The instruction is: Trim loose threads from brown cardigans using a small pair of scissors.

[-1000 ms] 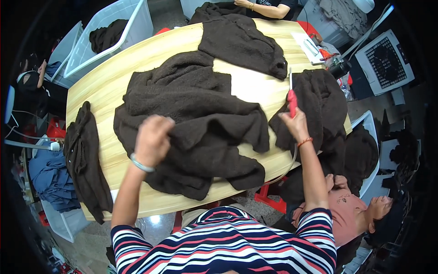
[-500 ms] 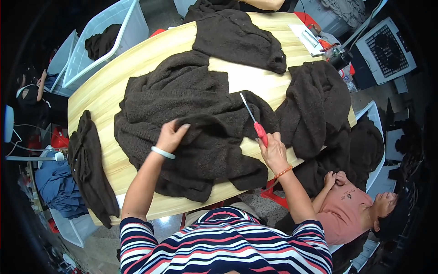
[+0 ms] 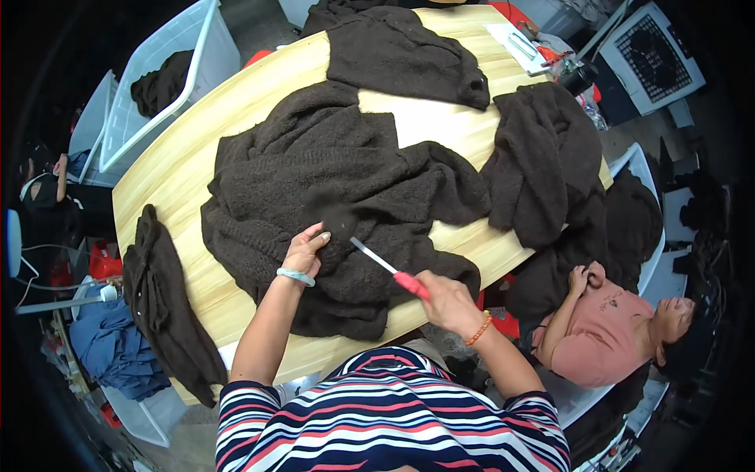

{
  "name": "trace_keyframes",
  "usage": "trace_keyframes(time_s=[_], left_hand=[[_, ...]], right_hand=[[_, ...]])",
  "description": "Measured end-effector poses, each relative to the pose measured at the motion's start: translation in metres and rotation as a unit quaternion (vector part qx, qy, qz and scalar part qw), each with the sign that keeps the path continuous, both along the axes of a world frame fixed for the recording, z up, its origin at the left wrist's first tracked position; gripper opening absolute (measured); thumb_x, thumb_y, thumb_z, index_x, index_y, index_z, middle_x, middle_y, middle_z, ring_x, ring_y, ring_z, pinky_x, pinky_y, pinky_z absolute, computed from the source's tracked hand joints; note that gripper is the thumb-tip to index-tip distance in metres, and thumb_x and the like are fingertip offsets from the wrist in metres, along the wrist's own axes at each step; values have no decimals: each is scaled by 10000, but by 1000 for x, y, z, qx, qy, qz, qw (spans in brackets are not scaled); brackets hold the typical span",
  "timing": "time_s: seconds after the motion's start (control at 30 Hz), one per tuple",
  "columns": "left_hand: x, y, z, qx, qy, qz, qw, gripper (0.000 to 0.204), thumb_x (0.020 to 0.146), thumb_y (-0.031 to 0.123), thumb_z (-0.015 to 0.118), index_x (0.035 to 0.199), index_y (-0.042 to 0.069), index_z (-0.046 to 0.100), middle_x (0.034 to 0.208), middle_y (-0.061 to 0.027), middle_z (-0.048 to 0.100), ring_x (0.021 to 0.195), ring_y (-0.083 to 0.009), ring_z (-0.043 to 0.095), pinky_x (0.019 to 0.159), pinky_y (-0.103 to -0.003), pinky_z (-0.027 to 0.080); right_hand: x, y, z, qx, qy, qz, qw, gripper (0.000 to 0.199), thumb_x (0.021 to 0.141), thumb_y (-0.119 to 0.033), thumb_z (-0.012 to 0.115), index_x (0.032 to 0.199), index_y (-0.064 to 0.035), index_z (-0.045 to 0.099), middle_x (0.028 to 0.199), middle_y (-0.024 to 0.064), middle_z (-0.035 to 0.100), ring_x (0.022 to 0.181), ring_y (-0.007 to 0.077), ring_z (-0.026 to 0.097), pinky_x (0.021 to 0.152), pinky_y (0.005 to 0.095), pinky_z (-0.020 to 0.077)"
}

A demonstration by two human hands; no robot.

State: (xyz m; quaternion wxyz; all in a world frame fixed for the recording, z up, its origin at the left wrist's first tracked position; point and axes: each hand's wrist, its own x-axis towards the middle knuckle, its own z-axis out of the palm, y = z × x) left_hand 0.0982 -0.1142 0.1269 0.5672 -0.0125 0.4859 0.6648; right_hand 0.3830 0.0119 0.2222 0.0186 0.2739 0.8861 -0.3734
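Sweater (image 3: 338, 197), dark brown and fuzzy, lies crumpled across the middle of my pale wooden table (image 3: 169, 177), with more brown knits at the far end, the right edge and the near left corner, and white bins (image 3: 169, 75) on the floor beyond. My left hand (image 3: 305, 252) presses flat on it with fingers spread, while my right hand (image 3: 444, 303) is closed around red-handled scissors (image 3: 387, 267), blades resting on the knit. Bare wood shows only along the left and near edges; a seated person (image 3: 609, 326) crowds the right.

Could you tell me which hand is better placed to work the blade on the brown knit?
Probably the right hand: it grips the red-handled blade, tip over the dark brown garment. The left hand presses the knit flat.
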Motion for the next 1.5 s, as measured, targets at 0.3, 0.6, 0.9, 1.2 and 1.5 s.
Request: trace_keyframes(time_s=[0.3,0.6,0.9,1.2,1.5], left_hand=[[-1,-4,-6,-21,-16,-7,1000,402,913,-23,584,1308,-33,508,1142,-148,644,1024,-214,637,928,-340,521],[-5,-9,-9,-16,0,-18,1000,414,903,-34,583,1308,-44,494,1155,-153,643,1062,-236,630,961,-351,506],[-11,10,49,-174,517,-337,767,683,808,57,697,1414,-6,389,1258,-179,580,1112,-297,593,915,-380,485],[11,123,12,-87,810,-343,468,363,780,133,702,1130,51,648,1010,-121,643,965,-299,609,810,-390,475],[10,117,-21,-76,741,-249,619,354,756,144,753,1067,61,604,964,-128,575,929,-325,551,823,-406,459]], right_hand=[[-37,-31,25,67,-109,-15,992,205,900,-216,596,971,-37,527,683,216,636,682,429,650,644,511,514],[-34,-26,27,48,-101,7,994,198,877,-179,600,929,4,543,708,240,646,727,410,668,675,495,530],[22,14,1,35,-61,-111,991,212,902,-183,591,1067,-61,535,811,210,653,787,420,646,697,512,508],[57,20,-5,-7,-18,-121,993,244,869,-150,628,1077,-63,535,883,189,660,836,410,640,701,501,505],[48,34,8,0,-44,-92,995,186,858,-140,615,982,-32,527,759,198,653,739,390,655,642,491,515]])
